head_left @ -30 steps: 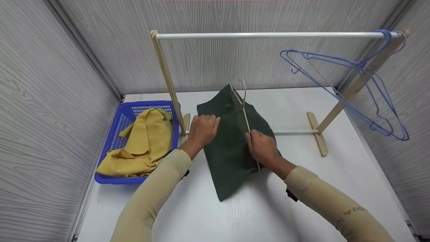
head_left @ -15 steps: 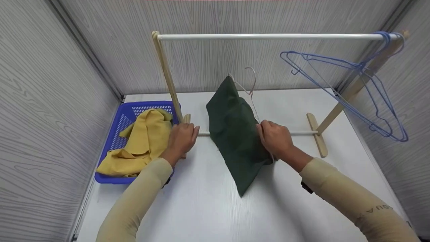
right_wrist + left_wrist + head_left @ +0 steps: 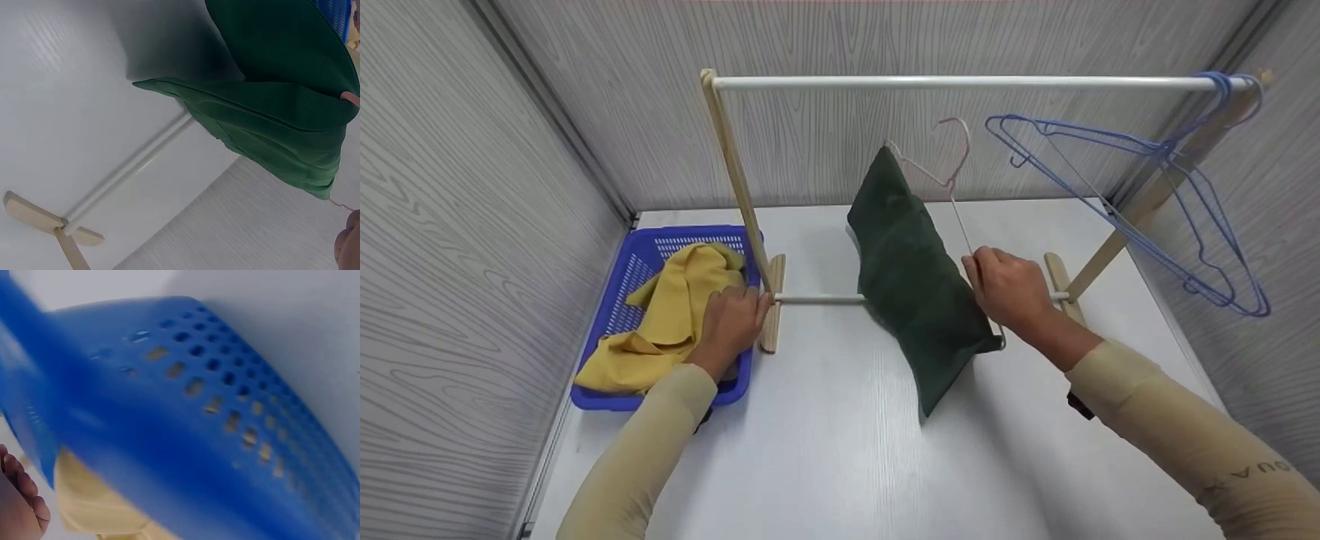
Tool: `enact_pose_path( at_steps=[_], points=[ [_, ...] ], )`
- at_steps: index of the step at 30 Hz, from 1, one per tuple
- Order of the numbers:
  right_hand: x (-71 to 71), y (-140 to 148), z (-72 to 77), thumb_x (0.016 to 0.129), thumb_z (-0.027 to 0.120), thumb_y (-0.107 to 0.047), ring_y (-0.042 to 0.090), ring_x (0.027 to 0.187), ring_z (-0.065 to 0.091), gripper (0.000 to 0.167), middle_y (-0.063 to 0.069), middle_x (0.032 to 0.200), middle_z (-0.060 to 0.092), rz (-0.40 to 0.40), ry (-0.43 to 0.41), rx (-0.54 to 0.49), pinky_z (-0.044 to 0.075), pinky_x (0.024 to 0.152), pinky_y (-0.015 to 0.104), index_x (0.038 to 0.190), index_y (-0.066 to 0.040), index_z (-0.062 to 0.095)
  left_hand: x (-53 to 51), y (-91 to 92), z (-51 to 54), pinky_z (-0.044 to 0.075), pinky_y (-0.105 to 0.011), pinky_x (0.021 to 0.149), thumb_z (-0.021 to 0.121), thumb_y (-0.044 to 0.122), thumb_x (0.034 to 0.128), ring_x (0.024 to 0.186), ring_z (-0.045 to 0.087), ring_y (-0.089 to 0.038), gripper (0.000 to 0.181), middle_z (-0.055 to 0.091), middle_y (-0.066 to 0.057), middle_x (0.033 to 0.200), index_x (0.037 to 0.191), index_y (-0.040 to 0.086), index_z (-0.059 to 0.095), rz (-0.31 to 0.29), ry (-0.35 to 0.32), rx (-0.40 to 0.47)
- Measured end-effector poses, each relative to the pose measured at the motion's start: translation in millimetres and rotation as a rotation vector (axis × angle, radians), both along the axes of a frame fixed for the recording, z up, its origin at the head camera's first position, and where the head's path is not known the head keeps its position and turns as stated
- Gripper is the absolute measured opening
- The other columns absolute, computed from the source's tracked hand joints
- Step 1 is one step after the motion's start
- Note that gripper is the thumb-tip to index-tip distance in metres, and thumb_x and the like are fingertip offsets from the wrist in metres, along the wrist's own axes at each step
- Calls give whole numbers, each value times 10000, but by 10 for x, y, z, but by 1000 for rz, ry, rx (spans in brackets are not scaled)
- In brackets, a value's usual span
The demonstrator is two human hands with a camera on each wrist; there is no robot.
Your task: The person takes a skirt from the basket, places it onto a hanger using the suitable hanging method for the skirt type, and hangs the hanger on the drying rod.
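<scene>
A pale pinkish wire clothes hanger (image 3: 958, 206) is in my right hand (image 3: 1012, 289), gripped along its lower right side. Over the hanger drapes a dark green cloth (image 3: 919, 255), tilted, with one pointed corner hanging down over the table. In the right wrist view the cloth (image 3: 270, 124) falls in folds, and only the hand's edge (image 3: 350, 242) shows. My left hand (image 3: 731, 322) hovers at the right rim of the blue basket (image 3: 611, 300), its fingers loosely bent with nothing visible in them. Yellow cloth (image 3: 679, 307) lies in the basket.
A rack with a white top rail (image 3: 960, 82) and wooden posts (image 3: 735, 172) stands on the white table (image 3: 825, 450). Blue hangers (image 3: 1162, 150) hang at its right end. A white lower bar (image 3: 825, 299) runs behind the green cloth.
My right hand has carried the hanger and green cloth rightward and up, the hook rising nearer the rail. The left hand has left the cloth and moved left to the basket.
</scene>
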State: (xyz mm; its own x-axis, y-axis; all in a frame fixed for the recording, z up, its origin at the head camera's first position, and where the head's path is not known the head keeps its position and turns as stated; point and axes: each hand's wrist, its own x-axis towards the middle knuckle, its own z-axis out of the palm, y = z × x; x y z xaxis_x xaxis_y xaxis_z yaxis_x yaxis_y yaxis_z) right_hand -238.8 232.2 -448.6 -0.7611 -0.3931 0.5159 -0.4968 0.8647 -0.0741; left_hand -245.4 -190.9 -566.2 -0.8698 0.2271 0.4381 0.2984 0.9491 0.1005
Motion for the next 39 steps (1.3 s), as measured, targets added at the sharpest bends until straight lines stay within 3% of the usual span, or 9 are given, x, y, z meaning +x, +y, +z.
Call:
enact_pose_path(
  at_steps=[6,12,25,33,39],
  points=[
    [-16,132,112,1024,553,-241,275,535,550,290,155,684,603,-23,16,21,517,507,404,915,18,622,46,-110,-42,454,-524,667,573,290,1002,737,613,-408,362,628,-205,773,821,-22,602,58,-89,-30],
    [-27,272,226,1006,583,-201,296,526,569,262,176,680,609,7,70,29,536,516,427,904,39,616,66,-150,-28,469,-541,718,537,329,1005,794,626,-420,407,650,-221,824,880,-44,644,64,-158,-4],
    [24,566,401,990,602,-161,307,521,574,243,183,676,605,22,129,84,525,496,427,909,66,624,54,-161,-26,477,-556,757,553,314,1000,829,628,-429,386,655,-232,853,922,-52,650,52,-228,5],
    [49,680,487,991,593,-164,315,513,575,246,198,688,620,25,163,72,516,483,424,914,67,633,49,-192,-25,477,-548,792,465,368,1033,867,622,-418,453,650,-222,892,981,-43,648,64,-303,-14],
    [22,722,607,1005,567,-172,306,503,540,262,204,699,617,-16,145,26,513,489,436,940,74,632,43,-174,-26,483,-558,787,480,358,1029,857,626,-428,449,649,-231,883,973,-52,653,46,-281,-31]
  ],
)
